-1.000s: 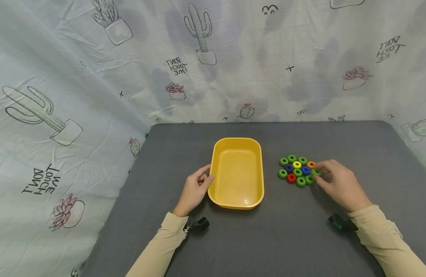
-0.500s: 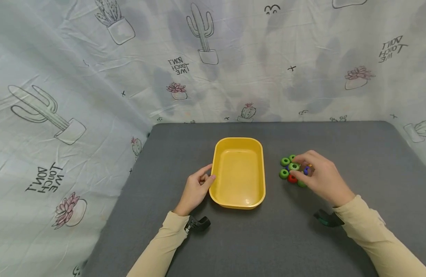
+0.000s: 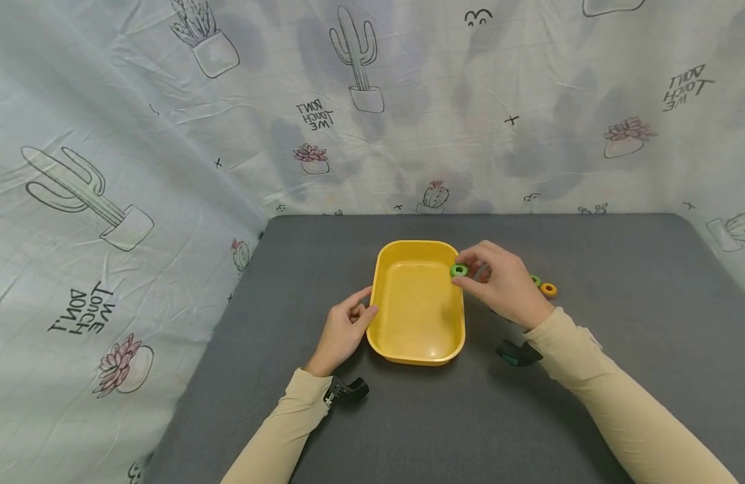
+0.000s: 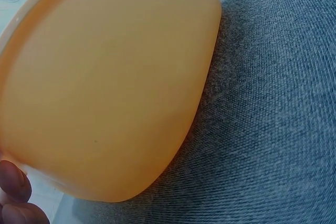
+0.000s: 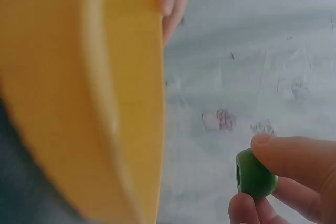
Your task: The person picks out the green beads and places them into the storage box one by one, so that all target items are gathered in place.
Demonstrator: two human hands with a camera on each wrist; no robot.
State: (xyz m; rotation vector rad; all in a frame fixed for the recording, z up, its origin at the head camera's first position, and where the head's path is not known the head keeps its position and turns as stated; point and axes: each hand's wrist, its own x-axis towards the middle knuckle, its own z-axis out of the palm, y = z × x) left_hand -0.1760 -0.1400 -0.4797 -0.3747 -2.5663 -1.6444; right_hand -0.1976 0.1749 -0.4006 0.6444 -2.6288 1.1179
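Green and glossy, a bead point(image 3: 458, 270) sat pinched in the right hand's point(image 3: 496, 279) fingertips at the yellow tray's point(image 3: 416, 306) right rim; the left hand point(image 3: 341, 333) gripped the opposite side. No bead showed inside, so filling seemed barely begun: an orange bead point(image 3: 549, 290) and another green one point(image 3: 536, 280) lay outside.

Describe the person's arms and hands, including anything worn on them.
The left sleeve and right sleeve are long, plain and beige, ending at the wrists. A black left wrist device has a small silvery part; the black right wrist device shows a green patch. The left hand and right hand wear no gloves.
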